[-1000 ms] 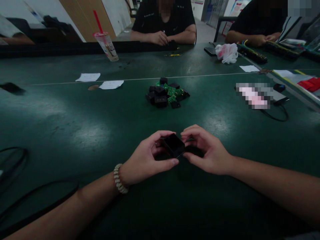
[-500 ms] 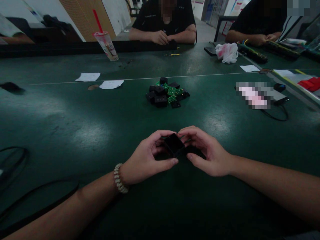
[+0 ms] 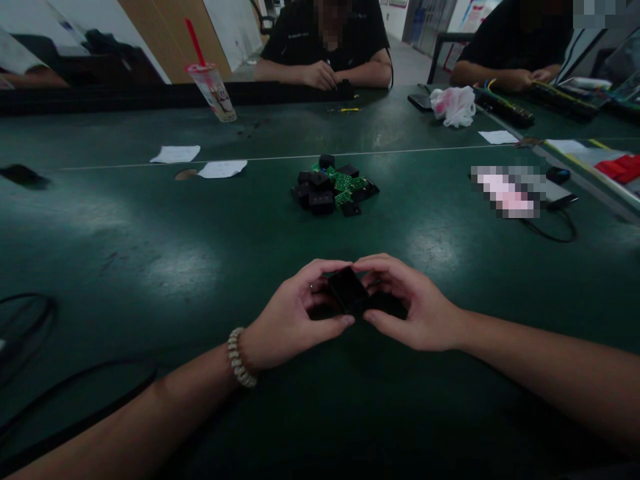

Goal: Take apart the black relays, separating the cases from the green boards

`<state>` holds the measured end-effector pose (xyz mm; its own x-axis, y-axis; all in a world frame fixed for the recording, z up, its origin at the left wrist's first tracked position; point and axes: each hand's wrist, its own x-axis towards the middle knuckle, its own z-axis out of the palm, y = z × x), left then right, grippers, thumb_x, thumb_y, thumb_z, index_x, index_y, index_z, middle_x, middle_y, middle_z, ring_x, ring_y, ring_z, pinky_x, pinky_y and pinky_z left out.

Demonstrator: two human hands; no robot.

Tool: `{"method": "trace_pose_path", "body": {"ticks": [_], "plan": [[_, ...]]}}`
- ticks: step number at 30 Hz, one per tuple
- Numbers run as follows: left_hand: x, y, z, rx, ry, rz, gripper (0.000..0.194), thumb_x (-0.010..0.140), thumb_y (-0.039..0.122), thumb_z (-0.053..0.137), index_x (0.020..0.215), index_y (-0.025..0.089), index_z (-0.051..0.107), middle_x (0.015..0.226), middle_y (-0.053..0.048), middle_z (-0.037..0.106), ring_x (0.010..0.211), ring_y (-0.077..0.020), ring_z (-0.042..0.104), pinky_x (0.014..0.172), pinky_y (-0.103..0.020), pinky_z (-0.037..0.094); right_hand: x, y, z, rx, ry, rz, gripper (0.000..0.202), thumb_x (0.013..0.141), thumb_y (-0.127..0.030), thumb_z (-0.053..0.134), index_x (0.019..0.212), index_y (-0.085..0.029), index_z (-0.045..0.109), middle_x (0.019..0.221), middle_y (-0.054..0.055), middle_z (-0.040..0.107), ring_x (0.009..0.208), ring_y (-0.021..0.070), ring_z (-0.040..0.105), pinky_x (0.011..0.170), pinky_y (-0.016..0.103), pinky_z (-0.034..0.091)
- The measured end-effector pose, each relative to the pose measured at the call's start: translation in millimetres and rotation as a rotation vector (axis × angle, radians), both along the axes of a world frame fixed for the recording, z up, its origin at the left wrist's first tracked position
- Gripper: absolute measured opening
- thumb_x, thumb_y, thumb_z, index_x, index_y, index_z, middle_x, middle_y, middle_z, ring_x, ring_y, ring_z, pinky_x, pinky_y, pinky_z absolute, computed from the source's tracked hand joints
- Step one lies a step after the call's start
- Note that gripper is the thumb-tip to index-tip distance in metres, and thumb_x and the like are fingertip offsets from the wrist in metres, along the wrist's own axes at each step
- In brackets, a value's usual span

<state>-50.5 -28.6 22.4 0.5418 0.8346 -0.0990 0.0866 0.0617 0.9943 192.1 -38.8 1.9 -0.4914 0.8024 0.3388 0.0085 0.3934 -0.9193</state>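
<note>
A small black open box (image 3: 349, 289) is held between my two hands just above the green table (image 3: 260, 227). My left hand (image 3: 305, 313) grips its left side, thumb at the near corner and fingers behind. My right hand (image 3: 410, 303) closes round its right side, with the thumb near the lower corner and fingertips at the far corner. The box's inside looks dark. Farther off, a pile of black housings (image 3: 321, 201) lies mixed with green circuit boards (image 3: 343, 181).
Beyond the pile are white papers (image 3: 223, 169), a cup with a red straw (image 3: 215, 93) and a plastic bag (image 3: 453, 105). A cable (image 3: 75, 393) lies at the left. Two people sit across the table, their hands on it.
My right hand has moved slightly left, its thumb and fingertips now closer to the black box and to my left hand. My left hand is almost unmoved.
</note>
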Motion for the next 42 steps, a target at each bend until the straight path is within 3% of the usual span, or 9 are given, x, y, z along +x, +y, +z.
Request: {"method": "trace_pose_path", "body": {"ticks": [5,17,26,42], "plan": [[0.2,0.4,-0.2,0.000,-0.011,-0.008,0.061,0.081,0.017,0.088,0.137,0.023,0.063,0.145,-0.014,0.065,0.122,-0.0298,0.074,0.104,-0.046,0.064,-0.8,0.3,0.0,-0.003,0.005,-0.009,0.063,0.088,-0.008,0.075,0.144,-0.029,0.057,0.135,0.009,0.059,0.112,0.0204,0.071,0.097,0.038,0.067],[-0.1,0.8,-2.4,0.083,-0.017,-0.004,0.056,0.081,0.014,0.085,0.133,0.024,0.068,0.141,-0.011,0.062,0.125,-0.0311,0.072,0.103,-0.047,0.066,-1.5,0.9,-4.1,-0.037,0.007,-0.031,0.063,0.087,-0.007,0.076,0.142,-0.029,0.056,0.132,0.008,0.063,0.109,0.0190,0.072,0.097,0.039,0.068],[-0.4,-0.2,-2.2,-0.015,0.004,0.015,0.064,0.080,0.017,0.087,0.138,0.024,0.060,0.132,-0.011,0.072,0.111,-0.0275,0.077,0.096,-0.045,0.067,-3.2,1.1,-3.9,-0.051,0.001,-0.042,0.060,0.088,-0.007,0.073,0.141,-0.027,0.055,0.134,0.009,0.064,0.108,0.0183,0.073,0.095,0.037,0.068],[2.0,1.2,-1.6,-0.047,-0.076,0.042,0.054,0.081,0.015,0.087,0.128,0.022,0.061,0.119,-0.007,0.074,0.110,-0.0234,0.073,0.094,-0.039,0.061,-1.4,1.2,-3.9,-0.024,-0.014,-0.073,0.058,0.088,-0.011,0.078,0.138,-0.029,0.057,0.131,0.008,0.056,0.106,0.0187,0.071,0.092,0.037,0.068]]}}
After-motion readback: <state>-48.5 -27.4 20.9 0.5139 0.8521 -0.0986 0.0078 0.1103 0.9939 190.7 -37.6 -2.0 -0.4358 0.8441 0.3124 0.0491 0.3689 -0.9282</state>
